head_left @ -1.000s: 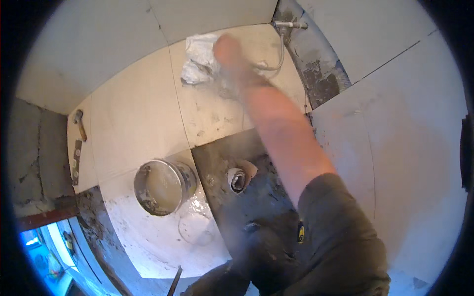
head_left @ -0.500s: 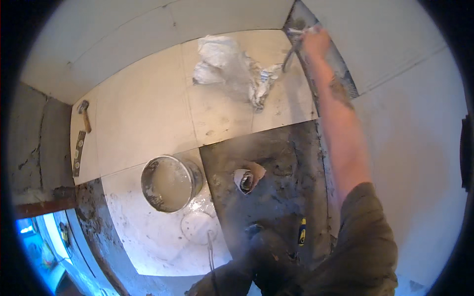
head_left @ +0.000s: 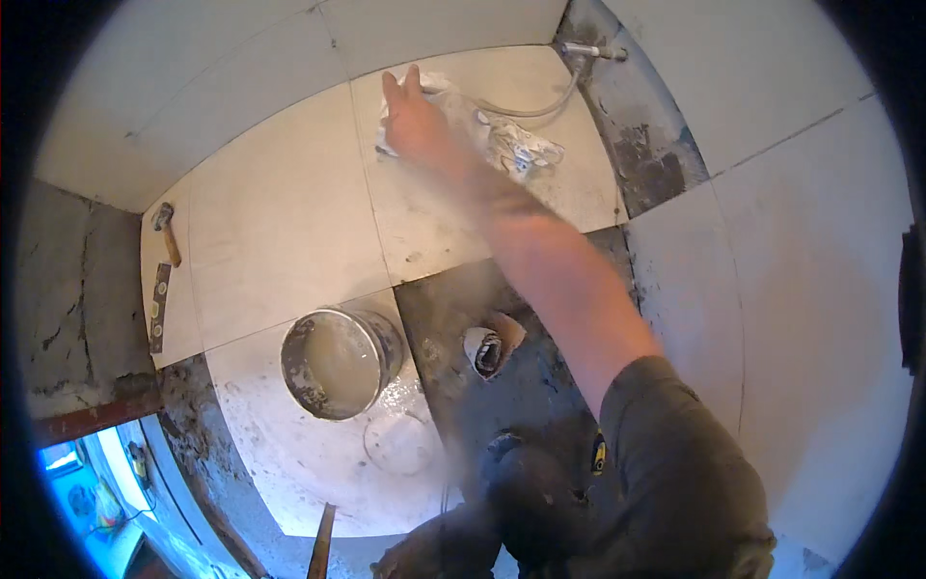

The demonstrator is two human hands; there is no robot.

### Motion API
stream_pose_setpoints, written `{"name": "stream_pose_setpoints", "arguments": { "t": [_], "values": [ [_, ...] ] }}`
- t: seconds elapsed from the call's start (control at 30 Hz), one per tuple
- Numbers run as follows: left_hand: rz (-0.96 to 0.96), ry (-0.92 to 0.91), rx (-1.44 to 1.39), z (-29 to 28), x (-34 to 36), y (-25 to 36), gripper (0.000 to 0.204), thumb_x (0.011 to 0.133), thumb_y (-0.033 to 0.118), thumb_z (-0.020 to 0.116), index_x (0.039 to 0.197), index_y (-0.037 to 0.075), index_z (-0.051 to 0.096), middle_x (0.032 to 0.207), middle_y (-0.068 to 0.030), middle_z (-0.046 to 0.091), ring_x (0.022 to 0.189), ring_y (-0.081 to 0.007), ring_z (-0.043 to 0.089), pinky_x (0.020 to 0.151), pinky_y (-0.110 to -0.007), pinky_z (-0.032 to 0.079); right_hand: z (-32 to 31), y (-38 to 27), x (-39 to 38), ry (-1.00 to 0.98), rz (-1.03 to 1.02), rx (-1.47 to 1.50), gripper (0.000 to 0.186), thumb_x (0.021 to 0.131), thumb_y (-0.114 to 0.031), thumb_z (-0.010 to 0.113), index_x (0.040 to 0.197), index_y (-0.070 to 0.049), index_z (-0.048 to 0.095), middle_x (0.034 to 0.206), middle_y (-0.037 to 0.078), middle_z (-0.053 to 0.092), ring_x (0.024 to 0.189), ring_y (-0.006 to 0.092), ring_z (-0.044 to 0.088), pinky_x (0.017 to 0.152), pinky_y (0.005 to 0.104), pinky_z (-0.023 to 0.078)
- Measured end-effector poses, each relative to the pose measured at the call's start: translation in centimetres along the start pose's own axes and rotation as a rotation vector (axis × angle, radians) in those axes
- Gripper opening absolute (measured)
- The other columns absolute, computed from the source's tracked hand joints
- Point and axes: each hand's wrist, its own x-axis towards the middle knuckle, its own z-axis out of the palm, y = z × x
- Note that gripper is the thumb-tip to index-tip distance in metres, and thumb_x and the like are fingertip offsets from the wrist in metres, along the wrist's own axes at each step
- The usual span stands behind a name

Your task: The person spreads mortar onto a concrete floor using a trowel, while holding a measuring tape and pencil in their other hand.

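My right hand (head_left: 417,125) reaches across to a crumpled white plastic bag (head_left: 526,147) on the far cream tiles. It lies over the bag's left part with two fingers stretched out and spread; the other fingers are hidden. A thin grey hose (head_left: 535,113) curves from a pipe fitting (head_left: 593,50) on the right wall toward the bag, its end hidden. My left hand is out of view. A wooden stick or handle (head_left: 322,545) rises from the lower edge; what holds it, if anything, is not seen. A metal bucket (head_left: 376,333) of cloudy liquid stands on the near tile.
A hammer (head_left: 168,232) and a spirit level (head_left: 158,307) lie at the far left. On the dark untiled patch (head_left: 439,314) sit a curled scrap (head_left: 485,354) and a yellow-black knife (head_left: 598,454), partly behind my sleeve. A wet ring (head_left: 397,444) marks the tile near the bucket.
My right hand has moved left from the wall fitting to the bag. The hose now curves toward the bag, whose lower right part has shifted. A wooden handle has appeared below.
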Motion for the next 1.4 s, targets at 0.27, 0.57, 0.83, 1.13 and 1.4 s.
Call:
{"name": "stream_pose_setpoints", "arguments": {
  "t": [0.27, 0.57, 0.83, 1.13, 1.4],
  "values": [
    [0.013, -0.023, -0.012, 1.6, -2.1, 0.7, 0.019, 0.086, 0.021, 0.061, 0.101, 0.01, 0.053, 0.112, -0.0071, 0.048, 0.097, -0.0247, 0.047, 0.085, -0.047, 0.036, -10.8, 0.7, -32.1, -0.089, 0.28, 0.151, 0.037, 0.087, -0.029, 0.056, 0.114, -0.004, 0.056, 0.106, 0.019, 0.06, 0.102, 0.0372, 0.056, 0.086, 0.0439, 0.045],
    [0.063, 0.005, -0.014, 8.3, -10.4, 1.3, 0.014, 0.09, 0.018, 0.057, 0.093, 0.012, 0.045, 0.097, -0.0009, 0.043, 0.083, -0.0166, 0.043, 0.077, -0.038, 0.036, -15.7, 4.2, -65.0, -0.496, 1.091, -0.164, 0.061, 0.074, -0.043, 0.072, 0.107, 0.004, 0.052, 0.098, 0.026, 0.06, 0.093, 0.0416, 0.059, 0.08, 0.0462, 0.047],
    [0.004, 0.089, -0.095, 12.4, -15.0, 1.0, 0.015, 0.098, 0.02, 0.038, 0.101, 0.009, 0.047, 0.098, -0.0025, 0.046, 0.084, -0.0176, 0.044, 0.08, -0.04, 0.04, -10.1, 7.5, -63.4, -0.216, 1.123, 0.145, 0.042, 0.083, -0.036, 0.061, 0.085, 0.006, 0.058, 0.069, 0.016, 0.062, 0.057, 0.0266, 0.063, 0.047, 0.0392, 0.047],
    [-0.221, 0.22, -0.546, 13.2, -18.9, 4.4, 0.023, 0.098, 0.021, 0.034, 0.104, 0.007, 0.051, 0.11, -0.0085, 0.052, 0.097, -0.0217, 0.053, 0.087, -0.043, 0.04, -29.0, -1.4, -64.2, -0.368, 0.602, -0.303, 0.02, 0.076, -0.017, 0.056, 0.081, 0.003, 0.058, 0.078, 0.023, 0.063, 0.077, 0.0416, 0.063, 0.068, 0.053, 0.048],
    [-0.148, 0.315, -0.422, 12.5, -21.2, 4.5, 0.02, 0.098, 0.021, 0.036, 0.104, 0.009, 0.05, 0.109, -0.0052, 0.052, 0.092, -0.0206, 0.051, 0.085, -0.044, 0.04, -28.4, -1.3, -62.7, -0.221, 0.701, -0.184, 0.031, 0.079, -0.023, 0.064, 0.096, -0.001, 0.05, 0.082, 0.023, 0.062, 0.077, 0.0435, 0.06, 0.068, 0.0495, 0.047]
  ]
}}
